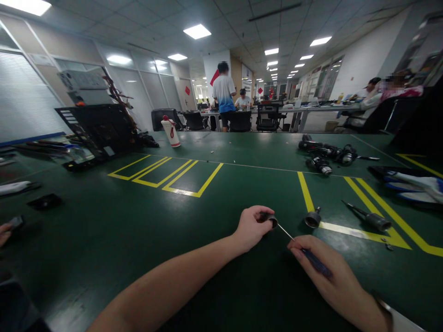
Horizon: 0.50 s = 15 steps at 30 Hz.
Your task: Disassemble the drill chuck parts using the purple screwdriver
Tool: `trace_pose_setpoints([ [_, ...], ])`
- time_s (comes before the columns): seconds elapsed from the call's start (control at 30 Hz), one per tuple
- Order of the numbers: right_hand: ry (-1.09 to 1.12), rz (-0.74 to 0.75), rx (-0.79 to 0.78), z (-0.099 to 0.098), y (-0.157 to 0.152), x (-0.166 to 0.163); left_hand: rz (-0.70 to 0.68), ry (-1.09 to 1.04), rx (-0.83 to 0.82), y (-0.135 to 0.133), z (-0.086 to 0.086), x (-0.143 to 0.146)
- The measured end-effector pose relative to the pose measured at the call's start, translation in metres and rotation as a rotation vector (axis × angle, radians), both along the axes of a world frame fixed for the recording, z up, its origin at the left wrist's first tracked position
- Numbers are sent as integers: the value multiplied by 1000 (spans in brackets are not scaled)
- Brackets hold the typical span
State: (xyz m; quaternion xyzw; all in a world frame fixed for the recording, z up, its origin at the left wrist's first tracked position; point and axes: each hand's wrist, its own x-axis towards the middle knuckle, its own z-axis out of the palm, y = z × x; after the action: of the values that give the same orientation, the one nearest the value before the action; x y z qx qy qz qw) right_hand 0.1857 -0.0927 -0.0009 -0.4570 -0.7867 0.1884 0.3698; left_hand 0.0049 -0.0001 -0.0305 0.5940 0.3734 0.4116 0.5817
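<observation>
My left hand (254, 227) pinches a small dark cup-shaped metal part (273, 222), its open end turned toward my right hand. In my right hand (321, 263) is a screwdriver (316, 263) with a dark blue handle. Its thin shaft points up and left, and the tip meets the mouth of the part; how deep it goes I cannot tell. Just beyond my right hand lies a similar dark cup-shaped part (313, 218). Further right rests another dark cylindrical part (379, 222) with a long thin cable or rod. Small metal bits (388, 245) lie close to it.
Yellow tape outlines mark the green table (148, 230). Dark power-tool-like parts (327, 154) lie at the back right, with blue-and-white items (415, 184) near the right edge. A white bottle (170, 131) and a black frame (100, 129) stand back left. Another person's hand (4, 234) shows at far left.
</observation>
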Motion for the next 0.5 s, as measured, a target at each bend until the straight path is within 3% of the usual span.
trace_pose_setpoints([
  [0.3, 22, 27, 61, 2, 0, -3, 7, 9, -25, 0, 3, 1],
  [0.4, 166, -69, 112, 5, -2, 4, 1, 17, -29, -1, 6, 1],
  [0.5, 349, -218, 24, 4, 1, 15, -8, 28, -53, -1, 8, -1],
])
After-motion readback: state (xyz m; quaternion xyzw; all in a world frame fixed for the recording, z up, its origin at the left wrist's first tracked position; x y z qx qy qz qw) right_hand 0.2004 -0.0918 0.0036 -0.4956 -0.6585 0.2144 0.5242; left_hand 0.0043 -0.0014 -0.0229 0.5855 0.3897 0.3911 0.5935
